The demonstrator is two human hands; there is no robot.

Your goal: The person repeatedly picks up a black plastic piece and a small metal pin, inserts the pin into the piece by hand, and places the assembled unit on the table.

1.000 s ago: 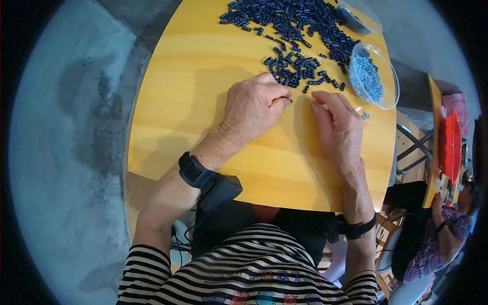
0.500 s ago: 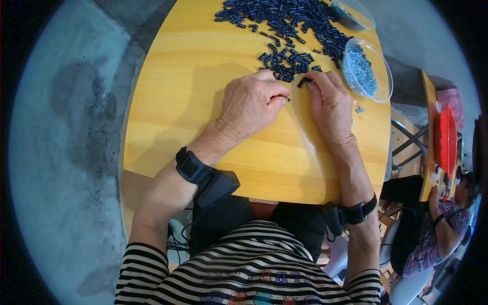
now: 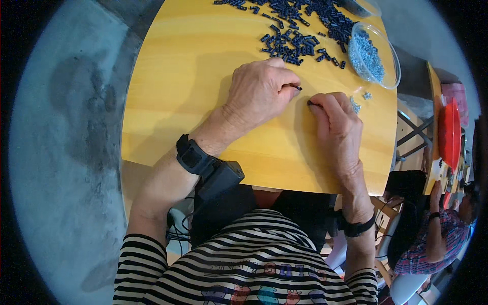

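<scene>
My left hand (image 3: pixel 262 91) is closed over the yellow table, pinching a small black plastic piece (image 3: pixel 299 88) whose tip pokes out past the thumb. Close beside it, my right hand (image 3: pixel 339 122) pinches another small black plastic piece (image 3: pixel 310 103), mostly covered by the fingers. The two hands are apart. Beyond them lies a loose cluster of black plastic pieces (image 3: pixel 290 46), with a few scattered to its right. Small silvery metal parts (image 3: pixel 355 105) lie on the table by my right hand's knuckles.
A clear round tub (image 3: pixel 368 58) of small silvery parts stands at the table's right edge, with a second tub (image 3: pixel 360 7) behind it. A larger heap of black pieces (image 3: pixel 325 15) covers the far side. Another person (image 3: pixel 437 239) sits at a table to the right.
My right hand has drawn back from the black pieces toward me, holding one in its fingers. My left hand has shifted slightly right. The whole view has tilted a little.
</scene>
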